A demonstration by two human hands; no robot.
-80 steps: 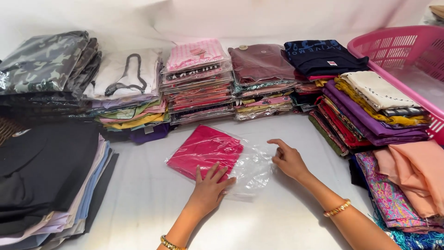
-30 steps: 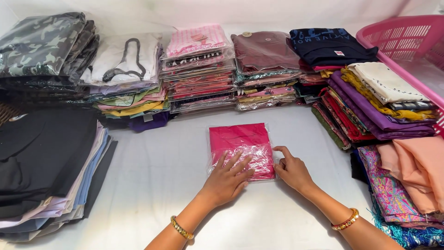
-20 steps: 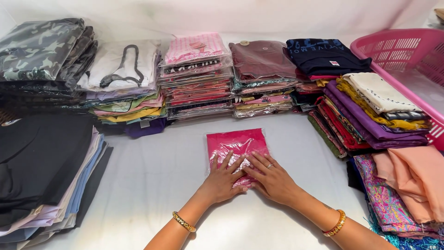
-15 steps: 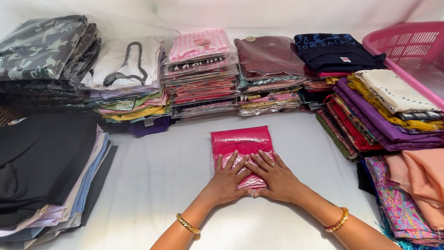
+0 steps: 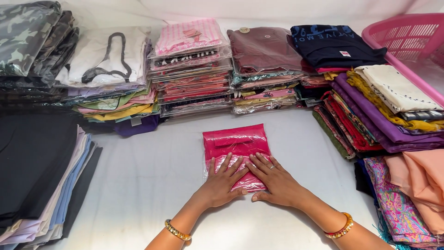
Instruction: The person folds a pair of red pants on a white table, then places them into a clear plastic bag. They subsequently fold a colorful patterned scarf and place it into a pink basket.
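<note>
A folded pink garment in a clear plastic bag [image 5: 237, 144] lies flat on the white table [image 5: 148, 185], in the middle. My left hand [image 5: 219, 183] rests flat on its near left part, fingers spread. My right hand [image 5: 273, 179] lies flat on its near right part, a ring on one finger. Both palms press down on the packet and neither grasps it. Each wrist carries a bangle.
Stacks of bagged folded clothes [image 5: 192, 69] line the back of the table. Piles of dark and pale fabric [image 5: 37, 171] sit at the left. Bright folded cloths [image 5: 384, 115] are heaped at the right, beside a pink plastic basket [image 5: 407, 39].
The pink packet was turned square and drawn to the middle. My hands slid from its edges onto its near half, now side by side and flat.
</note>
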